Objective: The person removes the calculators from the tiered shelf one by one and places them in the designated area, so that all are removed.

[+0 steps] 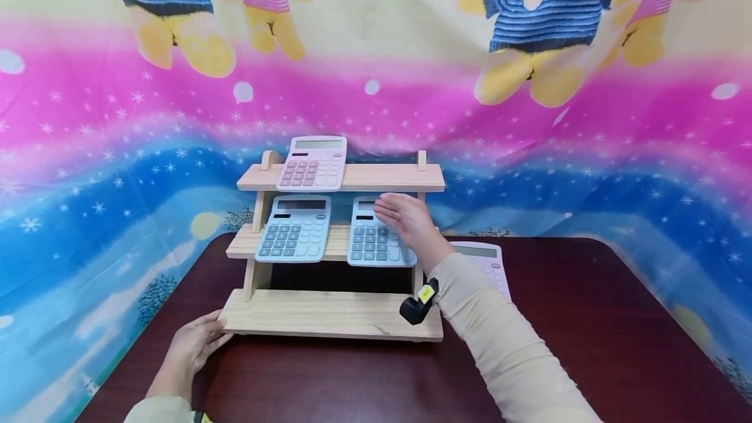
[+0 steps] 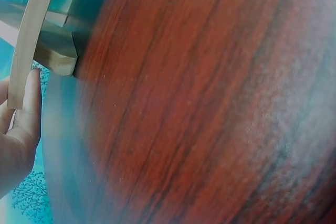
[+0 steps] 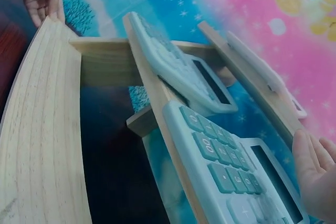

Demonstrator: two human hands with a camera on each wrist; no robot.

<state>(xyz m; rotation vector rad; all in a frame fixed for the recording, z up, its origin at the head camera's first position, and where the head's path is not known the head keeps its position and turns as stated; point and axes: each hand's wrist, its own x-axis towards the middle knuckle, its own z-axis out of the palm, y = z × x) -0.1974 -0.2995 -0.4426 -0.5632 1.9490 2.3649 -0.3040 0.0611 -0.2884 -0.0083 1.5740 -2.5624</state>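
Note:
A three-tier wooden display stand (image 1: 329,313) stands on the table. My left hand (image 1: 190,348) grips the left end of its bottom board, the board's end (image 2: 23,61) between thumb and fingers in the left wrist view. On the middle tier lean two blue calculators, the left one (image 1: 294,230) and the right one (image 1: 367,240). Over the upper right part of the right one is my right hand (image 1: 414,224), its fingers straight. In the right wrist view that hand (image 3: 317,174) lies beside the calculator's display end, fingertips right at the top board's edge.
A pink calculator (image 1: 314,163) leans on the left of the top tier. Behind my right forearm, a pale calculator (image 1: 482,260) is partly hidden at the stand's right. The dark red-brown table (image 1: 587,318) is backed by a printed cloth (image 1: 376,116).

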